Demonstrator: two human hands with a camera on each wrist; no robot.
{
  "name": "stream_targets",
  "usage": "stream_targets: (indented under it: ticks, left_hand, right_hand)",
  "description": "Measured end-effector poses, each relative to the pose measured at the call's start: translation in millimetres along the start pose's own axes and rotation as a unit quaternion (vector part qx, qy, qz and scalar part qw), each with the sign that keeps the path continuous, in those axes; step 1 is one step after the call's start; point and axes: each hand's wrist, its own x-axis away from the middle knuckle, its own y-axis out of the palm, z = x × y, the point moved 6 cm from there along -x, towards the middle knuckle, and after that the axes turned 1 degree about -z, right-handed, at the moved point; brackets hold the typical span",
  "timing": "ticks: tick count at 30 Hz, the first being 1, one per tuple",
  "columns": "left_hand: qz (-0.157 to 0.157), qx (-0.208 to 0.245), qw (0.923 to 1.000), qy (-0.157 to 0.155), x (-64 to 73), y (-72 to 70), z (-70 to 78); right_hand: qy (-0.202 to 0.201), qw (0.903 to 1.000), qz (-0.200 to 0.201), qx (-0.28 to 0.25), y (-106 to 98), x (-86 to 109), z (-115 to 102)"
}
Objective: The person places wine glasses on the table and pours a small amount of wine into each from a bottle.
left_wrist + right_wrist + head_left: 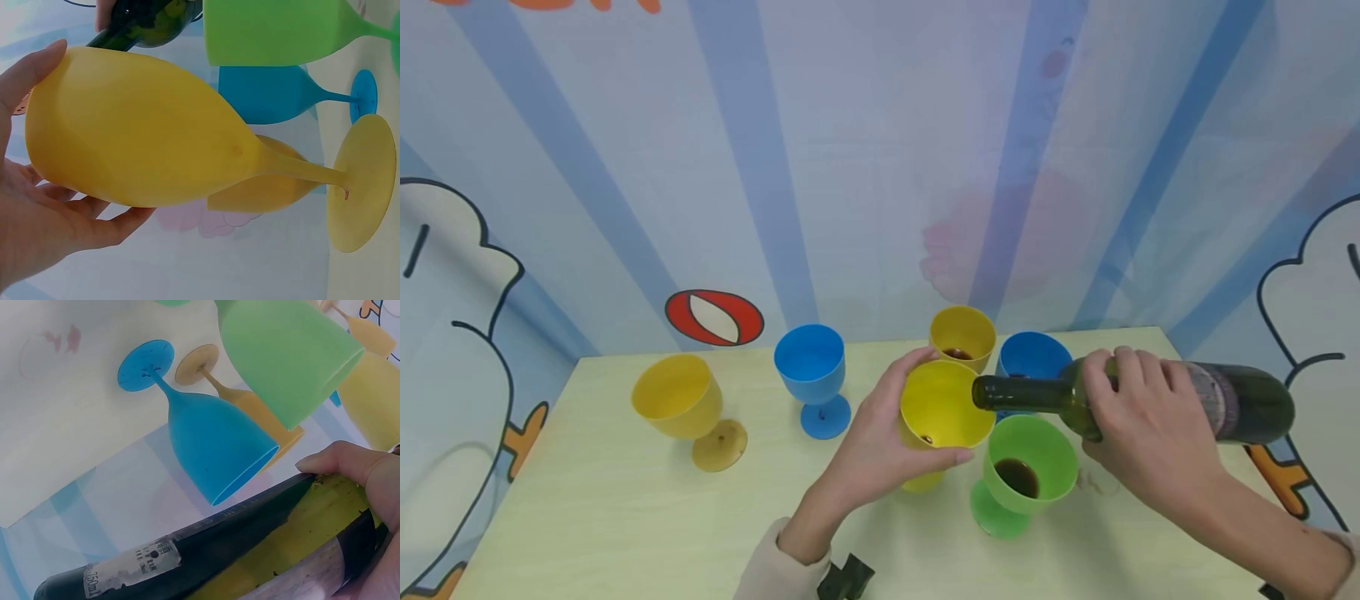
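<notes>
My left hand [868,446] grips a yellow goblet [947,400] round its bowl, thumb on the near side. In the left wrist view the goblet [144,131] has a thin stem and a round foot close to the tabletop. A small dark spot of liquid shows inside. From the right, my right hand [1150,425] holds a green glass wine bottle [1255,404] lying almost level, its mouth over the goblet's right rim. A torn label [131,565] marks the bottle. Just below the neck, a green goblet [1033,458] contains dark liquid.
Behind the held goblet stand another yellow goblet [962,329] with dark liquid and a blue goblet [1033,354], partly covered by the bottle. Further left are a blue goblet [810,367] and a yellow goblet [677,396]. A printed backdrop [880,208] rises behind the pale table [625,533].
</notes>
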Motion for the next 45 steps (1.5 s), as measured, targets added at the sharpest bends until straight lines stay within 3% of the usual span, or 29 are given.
stream_targets:
  ticks: [16, 45]
  left_hand:
    - [-0.003, 0.022, 0.9997, -0.008, -0.3, -1.4, 1.2]
    - [0.014, -0.005, 0.9998, -0.015, -0.1, -2.2, 1.7]
  right_hand:
    - [-0.027, 0.9992, -0.001, 0.029, -5, -6.9, -2]
    - [-0.050, 0.9974, -0.022, 0.048, -9, -10.8, -7]
